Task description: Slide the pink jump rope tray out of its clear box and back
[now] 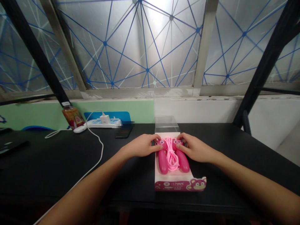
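Just right of the lower centre of the frame, a skipping rope [172,162] is seen lying in a pale pink card tray [173,177] on a black table [225,137]. Its two handles are deep pink, smooth and rounded at the lower ends, and each is topped by a small animal head with white-ringed eyes. The light pink cord [170,150] is gathered in a looped bundle between them. The handles are splayed slightly, with their lower ends set wider apart.

The head of the left handle [163,162] is clasped between the thumb and fingers of the left hand [143,145]; the head of the right handle [183,162] is clasped likewise by the right hand [196,148].

The tray is fronted by a magenta panel [172,186] printed in white, with a cartoon face at its right end. Behind the tray, a clear plastic piece [167,123] can be made out, though its full shape cannot be told. At left of centre, a white plug [105,119] is seated in a power strip [100,123], and an orange-brown labelled bottle [73,116] is seen beyond it.

Some fingertips are hidden by the heads, the small print is blurred, and a dark object [11,144] is cut off at the left edge.
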### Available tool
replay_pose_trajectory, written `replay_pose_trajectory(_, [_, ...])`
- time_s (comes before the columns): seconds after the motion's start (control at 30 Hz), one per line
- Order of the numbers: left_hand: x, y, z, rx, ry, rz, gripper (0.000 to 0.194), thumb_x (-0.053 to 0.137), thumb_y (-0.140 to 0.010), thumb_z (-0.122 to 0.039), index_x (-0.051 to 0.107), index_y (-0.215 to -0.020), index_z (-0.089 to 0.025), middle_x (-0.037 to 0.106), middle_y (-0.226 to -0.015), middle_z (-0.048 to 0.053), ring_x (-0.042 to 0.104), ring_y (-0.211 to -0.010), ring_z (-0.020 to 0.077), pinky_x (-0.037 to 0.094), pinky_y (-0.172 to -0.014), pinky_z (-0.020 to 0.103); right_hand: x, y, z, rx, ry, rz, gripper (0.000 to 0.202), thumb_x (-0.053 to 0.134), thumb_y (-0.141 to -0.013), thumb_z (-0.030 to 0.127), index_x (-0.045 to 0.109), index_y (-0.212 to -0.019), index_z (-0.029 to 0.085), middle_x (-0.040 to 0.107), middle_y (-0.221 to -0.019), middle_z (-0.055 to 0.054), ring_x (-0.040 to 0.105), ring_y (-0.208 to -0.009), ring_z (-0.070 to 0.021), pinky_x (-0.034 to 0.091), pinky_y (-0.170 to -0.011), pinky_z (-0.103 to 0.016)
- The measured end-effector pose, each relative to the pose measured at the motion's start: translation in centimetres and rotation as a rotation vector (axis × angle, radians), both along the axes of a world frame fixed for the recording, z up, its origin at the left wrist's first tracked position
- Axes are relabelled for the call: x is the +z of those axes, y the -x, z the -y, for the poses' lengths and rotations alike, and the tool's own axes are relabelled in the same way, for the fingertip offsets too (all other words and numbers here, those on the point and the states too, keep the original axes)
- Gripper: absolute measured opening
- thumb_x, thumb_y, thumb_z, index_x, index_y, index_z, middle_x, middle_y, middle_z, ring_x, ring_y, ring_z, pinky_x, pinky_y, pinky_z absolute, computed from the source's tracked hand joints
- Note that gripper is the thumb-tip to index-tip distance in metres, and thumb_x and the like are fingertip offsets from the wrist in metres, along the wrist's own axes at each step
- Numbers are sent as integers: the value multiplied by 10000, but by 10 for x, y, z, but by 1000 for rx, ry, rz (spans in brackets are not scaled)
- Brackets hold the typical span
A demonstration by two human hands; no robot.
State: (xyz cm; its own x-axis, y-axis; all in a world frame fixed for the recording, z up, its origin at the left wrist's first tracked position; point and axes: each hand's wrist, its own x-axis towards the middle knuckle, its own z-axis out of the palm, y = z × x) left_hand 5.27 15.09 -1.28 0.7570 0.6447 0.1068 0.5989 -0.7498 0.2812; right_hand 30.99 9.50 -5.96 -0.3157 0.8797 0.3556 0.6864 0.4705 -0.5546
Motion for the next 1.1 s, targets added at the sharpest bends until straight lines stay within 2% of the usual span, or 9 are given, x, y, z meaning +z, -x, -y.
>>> replay_pose_trajectory(0.23, [-5, 4, -5, -12, 65, 18, 415, 447, -937, -506, 588, -1215, -233, 703, -975, 54, 643, -822, 209, 446, -727, 282, -1, 4, 2, -25, -19, 87, 285, 468, -949, 427, 547, -1082, 187, 651, -948, -83, 614, -795, -206, 468, -708, -346])
replay_pose_trajectory(0.43, [-6, 3, -2, -31, 50, 106, 363, 515, -908, -460, 620, -1135, -197, 690, -925, 49, 625, -789, 197, 442, -717, 280, 3, 10, 9, -81, -79, 209, 320, 427, -955, 428, 531, -1109, 168, 621, -978, -105, 613, -778, -215, 477, -687, -354])
replay_pose_trajectory(0.57, [-8, -3, -1, 43, 52, 146, 358, 591, -853, -470, 618, -1070, -186, 677, -834, 35, 616, -730, 187, 426, -646, 263, 15, 18, 23, -145, -252, 412, 327, 402, -963, 383, 539, -1145, 149, 576, -1067, -152, 584, -958, -277, 497, -739, -390])
replay_pose_trajectory(0.63, [-8, -7, -1, 96, 34, 148, 376, 615, -826, -495, 618, -1032, -181, 675, -826, 40, 614, -716, 189, 412, -607, 257, 21, 25, 32, -166, -289, 493, 341, 359, -979, 382, 563, -1126, 153, 567, -1067, -162, 555, -1011, -300, 509, -688, -369])
replay_pose_trajectory(0.73, [-7, -12, -1, 140, -18, 127, 367, 629, -808, -502, 622, -990, -184, 678, -827, 44, 617, -714, 194, 393, -580, 253, 25, 39, 45, -60, -285, 587, 438, 357, -974, 450, 514, -1275, 175, 568, -1111, -172, 549, -1018, -319, 512, -595, -341])
replay_pose_trajectory(0.83, [-7, -13, 1, 163, -80, 119, 359, 628, -813, -497, 624, -1004, -193, 683, -851, 47, 627, -735, 205, 396, -582, 260, 23, 52, 53, 101, -326, 662, 523, 402, -947, 522, 449, -1376, 227, 570, -1196, -175, 530, -1071, -356, 533, -669, -410])
replay_pose_trajectory(0.93, [-9, -13, 1, 130, -138, 118, 363, 599, -844, -500, 625, -1051, -202, 682, -925, 57, 639, -806, 219, 445, -652, 288, 19, 56, 53, 120, -325, 670, 487, 386, -963, 484, 438, -1391, 258, 577, -1227, -158, 539, -1072, -350, 533, -729, -455])
replay_pose_trajectory(1.03, [-12, -13, -6, 63, -223, 151, 356, 513, -909, -492, 626, -1094, -209, 637, -1100, 76, 633, -924, 218, 484, -804, 330, 15, 53, 45, 66, -278, 705, 456, 422, -952, 446, 465, -1365, 259, 591, -1217, -151, 554, -1046, -367, 539, -643, -429])
replay_pose_trajectory(1.1, [-15, -12, -17, 76, -289, 192, 361, 446, -950, -459, 613, -1142, -204, 588, -1208, 93, 610, -1030, 224, 472, -907, 355, 14, 50, 39, 75, -261, 718, 479, 447, -936, 476, 473, -1356, 246, 604, -1201, -142, 562, -1020, -367, 532, -599, -405])
